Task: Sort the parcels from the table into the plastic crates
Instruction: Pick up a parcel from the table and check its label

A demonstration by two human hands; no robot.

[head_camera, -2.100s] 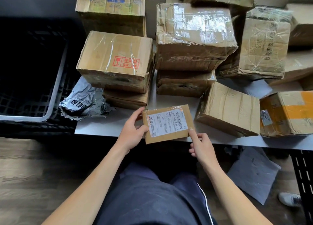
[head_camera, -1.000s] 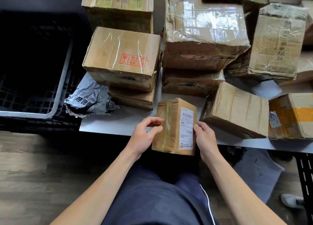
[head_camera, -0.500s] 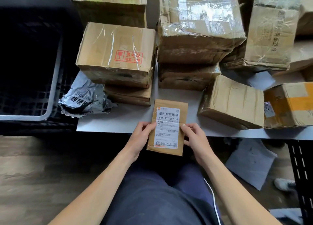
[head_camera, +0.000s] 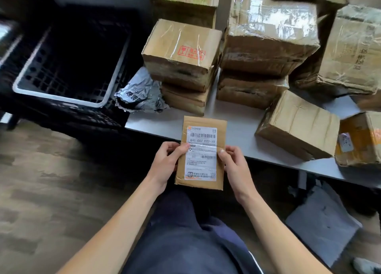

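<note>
A small flat brown parcel with a white shipping label faces up, held over the near edge of the white table. My left hand grips its left edge, thumb on the label. My right hand grips its right edge the same way. A black plastic crate with a pale rim stands to the left of the table, its inside dark.
Several taped cardboard boxes are stacked across the table, the nearest stack just beyond the parcel. A crumpled grey mailer bag lies at the table's left corner. A tilted box sits right. Grey bags lie on the wooden floor.
The parcel was turned from lying sideways, through standing on edge, to upright with its label facing me. Both hands shifted to its side edges, and the view swung slightly left.
</note>
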